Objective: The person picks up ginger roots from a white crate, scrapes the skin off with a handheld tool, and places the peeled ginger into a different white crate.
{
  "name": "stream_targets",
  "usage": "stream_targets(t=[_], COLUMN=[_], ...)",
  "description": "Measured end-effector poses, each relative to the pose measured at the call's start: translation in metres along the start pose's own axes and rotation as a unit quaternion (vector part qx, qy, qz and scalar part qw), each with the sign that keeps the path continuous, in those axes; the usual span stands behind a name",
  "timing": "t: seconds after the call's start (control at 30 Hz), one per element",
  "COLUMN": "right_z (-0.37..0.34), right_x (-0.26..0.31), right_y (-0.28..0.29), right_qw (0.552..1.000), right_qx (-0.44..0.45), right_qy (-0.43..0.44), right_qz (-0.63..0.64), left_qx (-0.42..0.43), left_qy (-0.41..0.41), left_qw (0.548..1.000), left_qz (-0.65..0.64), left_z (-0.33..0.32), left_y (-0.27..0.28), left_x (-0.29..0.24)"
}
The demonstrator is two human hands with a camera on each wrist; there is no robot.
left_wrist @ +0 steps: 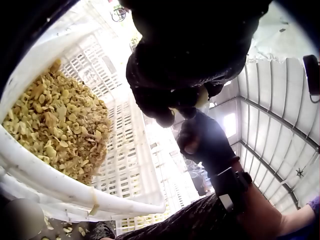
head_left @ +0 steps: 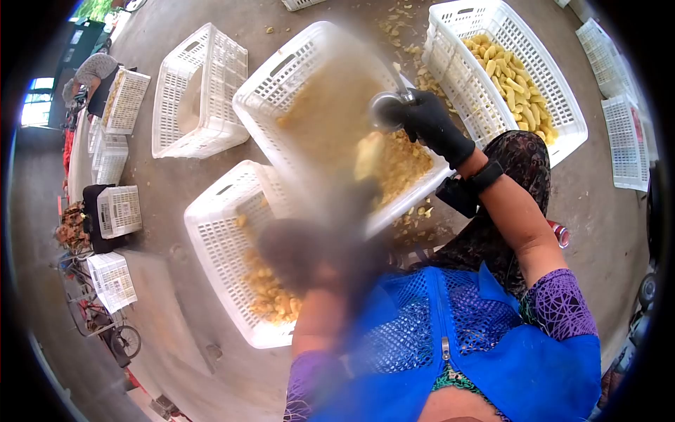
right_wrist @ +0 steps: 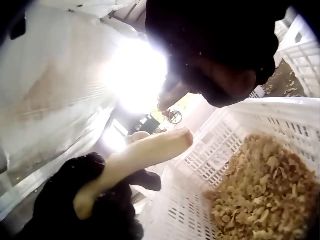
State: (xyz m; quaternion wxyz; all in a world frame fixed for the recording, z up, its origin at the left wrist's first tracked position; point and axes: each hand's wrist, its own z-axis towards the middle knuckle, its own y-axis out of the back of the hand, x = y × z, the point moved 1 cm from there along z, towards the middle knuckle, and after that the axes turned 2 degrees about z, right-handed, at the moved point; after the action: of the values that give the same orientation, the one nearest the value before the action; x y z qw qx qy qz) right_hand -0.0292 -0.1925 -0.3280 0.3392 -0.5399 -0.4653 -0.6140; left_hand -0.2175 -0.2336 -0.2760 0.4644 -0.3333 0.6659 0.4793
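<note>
My gloved left hand, blurred in the head view, holds a pale, slightly curved peeled piece like a banana in shape. The fingers curl round its lower part, and its cut end points toward my right hand. My gloved right hand grips a shiny round metal tool, whose kind I cannot tell. Both hands are over a white crate with thin pale slices and shavings inside. In the left wrist view the right hand is close beneath the left.
A white crate of whole yellow pieces stands at the far right. Another crate with yellow pieces is at the left, near a further white crate. Scraps lie on the floor. A person bends over crates at far left.
</note>
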Motion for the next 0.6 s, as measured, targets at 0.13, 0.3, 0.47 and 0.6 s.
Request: stream_targets(t=[0.13, 0.3, 0.47, 0.6], right_z=[-0.01, -0.016, -0.019, -0.023], right_x=[0.022, 0.03, 0.021, 0.027], right_y=[0.0, 0.0, -0.003, -0.005], right_qw=[0.99, 0.988, 0.989, 0.984], right_qx=[0.036, 0.049, 0.093, 0.122], right_qy=[-0.096, -0.078, -0.02, -0.011], right_qz=[0.096, 0.123, 0.109, 0.126], left_qx=[0.099, 0.104, 0.172, 0.211], left_qy=[-0.022, -0.032, 0.112, 0.099], left_qw=[0.988, 0.988, 0.93, 0.937], left_qz=[0.114, 0.111, -0.304, -0.258], left_z=[0.02, 0.018, 0.003, 0.0], left_y=[0.023, 0.017, 0.011, 0.012], left_x=[0.06, 0.059, 0.026, 0.021])
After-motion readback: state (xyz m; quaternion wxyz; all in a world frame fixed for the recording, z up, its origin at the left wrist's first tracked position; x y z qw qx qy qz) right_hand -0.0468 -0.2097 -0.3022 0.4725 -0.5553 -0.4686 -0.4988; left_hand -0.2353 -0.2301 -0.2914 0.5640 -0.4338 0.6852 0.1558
